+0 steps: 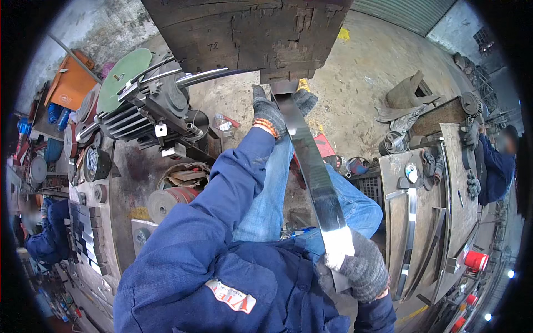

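A long, flat, shiny metal bar (316,180) slants between my legs, from a dark worn board at the top down to my lap. My left hand (269,115), in a grey knit glove with an orange-striped cuff, is closed around the bar near its far end, with its fingers partly hidden. Wrapped round the near end is my right hand (365,267), in a grey glove. Beside it the bar shows a bright white patch; whether this is glare or a covering I cannot tell. The far tip meets the underside of the dark board (244,41).
On the left stands a motor-like machine (161,100) with a green disc (126,77). Curved metal strips (411,227) lie on the right bench (391,166). A co-worker (497,166) is at far right, another person (47,236) at far left. A red bucket (476,261) stands at right.
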Tool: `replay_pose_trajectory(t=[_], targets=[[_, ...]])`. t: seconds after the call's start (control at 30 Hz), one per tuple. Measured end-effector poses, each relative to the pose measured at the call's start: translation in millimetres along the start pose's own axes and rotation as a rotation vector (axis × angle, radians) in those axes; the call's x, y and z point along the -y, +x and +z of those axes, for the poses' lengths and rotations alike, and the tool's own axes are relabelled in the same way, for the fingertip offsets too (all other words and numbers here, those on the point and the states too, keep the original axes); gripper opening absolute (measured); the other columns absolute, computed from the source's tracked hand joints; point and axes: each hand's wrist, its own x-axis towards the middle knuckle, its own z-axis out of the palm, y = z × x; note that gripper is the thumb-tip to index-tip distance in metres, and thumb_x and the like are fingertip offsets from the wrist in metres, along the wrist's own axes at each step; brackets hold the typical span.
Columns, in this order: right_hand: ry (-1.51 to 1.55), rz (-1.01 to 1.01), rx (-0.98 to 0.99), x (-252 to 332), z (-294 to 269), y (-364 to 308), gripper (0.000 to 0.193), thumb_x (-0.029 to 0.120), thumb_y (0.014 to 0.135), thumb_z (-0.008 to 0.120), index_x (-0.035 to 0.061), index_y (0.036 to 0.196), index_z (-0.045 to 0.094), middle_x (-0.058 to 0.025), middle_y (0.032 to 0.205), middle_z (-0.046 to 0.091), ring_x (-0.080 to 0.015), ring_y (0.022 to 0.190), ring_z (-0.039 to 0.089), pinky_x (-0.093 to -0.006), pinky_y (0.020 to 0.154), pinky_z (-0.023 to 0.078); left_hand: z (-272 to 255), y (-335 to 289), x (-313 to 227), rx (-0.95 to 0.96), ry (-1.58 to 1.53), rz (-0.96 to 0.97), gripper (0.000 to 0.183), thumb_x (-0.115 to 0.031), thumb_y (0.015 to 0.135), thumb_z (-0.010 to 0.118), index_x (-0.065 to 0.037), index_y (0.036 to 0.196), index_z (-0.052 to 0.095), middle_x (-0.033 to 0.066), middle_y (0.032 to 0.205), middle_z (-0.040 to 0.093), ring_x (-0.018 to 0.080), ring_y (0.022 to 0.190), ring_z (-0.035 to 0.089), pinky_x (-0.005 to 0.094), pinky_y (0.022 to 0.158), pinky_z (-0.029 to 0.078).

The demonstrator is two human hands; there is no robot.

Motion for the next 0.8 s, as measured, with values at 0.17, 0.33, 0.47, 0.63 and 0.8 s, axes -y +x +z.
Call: replay_pose_trajectory(t=[0.17, 0.33, 0.47, 0.63, 0.8], targets=[[-0.116, -0.027, -0.003, 11.9, -0.3, 22.1, 0.050, 0.030, 0.088, 0.080, 0.0007, 0.125, 0.066, -0.0092, 0.102, 0.074, -0.0174, 0.090, 0.070, -0.0342, 0.080, 0.056, 32.5, -20.5, 20.1, -0.084, -0.017, -0.014, 0.104, -0.089, 0.088, 0.035, -0.001, 0.140, 0.053, 0.0350, 0.127, 0.062, 0.0568, 0.112, 0.061, 0.0713, 0.103, 0.047], [0.061, -0.020, 0.043, 6.3, 0.7, 53.1, 0.054, 0.024, 0.088, 0.080, -0.0014, 0.133, 0.061, -0.0084, 0.100, 0.074, -0.0152, 0.088, 0.070, -0.0296, 0.076, 0.056, 43.8, -32.2, 23.0, -0.083, 0.088, 0.031, 0.110, -0.090, 0.089, 0.023, 0.005, 0.136, 0.054, 0.0353, 0.118, 0.064, 0.0555, 0.105, 0.064, 0.0692, 0.101, 0.049], [0.089, -0.123, -0.017, 3.2, 2.9, 78.5, 0.044, 0.020, 0.089, 0.075, 0.0000, 0.126, 0.063, -0.0108, 0.093, 0.073, -0.0170, 0.076, 0.073, -0.0297, 0.064, 0.059, 50.6, -30.9, 22.6, -0.133, 0.083, 0.024, 0.113, -0.091, 0.089, 0.019, 0.007, 0.135, 0.053, 0.0342, 0.115, 0.065, 0.0526, 0.100, 0.067, 0.0665, 0.100, 0.051], [-0.064, -0.203, 0.047, -5.8, -6.7, 112.4, 0.056, 0.024, 0.087, 0.074, -0.0055, 0.133, 0.060, -0.0200, 0.101, 0.072, -0.0281, 0.086, 0.072, -0.0377, 0.080, 0.057, 61.9, -38.9, 22.9, -0.102, 0.087, 0.027, 0.114, -0.090, 0.089, 0.018, 0.008, 0.133, 0.054, 0.0322, 0.109, 0.067, 0.0489, 0.095, 0.069, 0.0647, 0.098, 0.053], [0.019, -0.227, 0.098, -0.1, -8.0, 136.4, 0.048, 0.019, 0.090, 0.073, 0.0000, 0.132, 0.061, -0.0076, 0.097, 0.073, -0.0163, 0.082, 0.072, -0.0296, 0.068, 0.058, 51.2, -31.3, 24.6, -0.090, 0.105, 0.054, 0.116, -0.092, 0.088, 0.021, 0.009, 0.135, 0.053, 0.0320, 0.113, 0.066, 0.0502, 0.101, 0.067, 0.0651, 0.101, 0.051]])
